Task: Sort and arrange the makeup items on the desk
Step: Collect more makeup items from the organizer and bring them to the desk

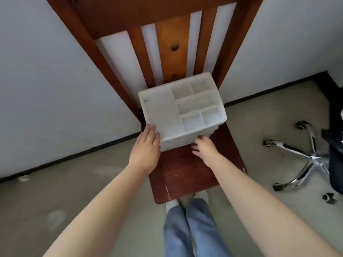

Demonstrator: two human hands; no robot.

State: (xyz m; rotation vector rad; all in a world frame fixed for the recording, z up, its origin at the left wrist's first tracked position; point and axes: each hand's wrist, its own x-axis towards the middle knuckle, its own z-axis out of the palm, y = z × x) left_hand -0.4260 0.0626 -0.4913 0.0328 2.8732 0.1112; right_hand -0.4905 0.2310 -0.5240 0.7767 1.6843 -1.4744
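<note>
a white organizer with divided compartments sits on the seat of a wooden chair, near its slatted back. my left hand lies flat, fingers straight, against the organizer's left front corner. my right hand reaches its front edge, fingertips at the lower rim, fingers loosely bent.

A red-brown wooden chair seat carries a stack of white compartment trays.
</note>
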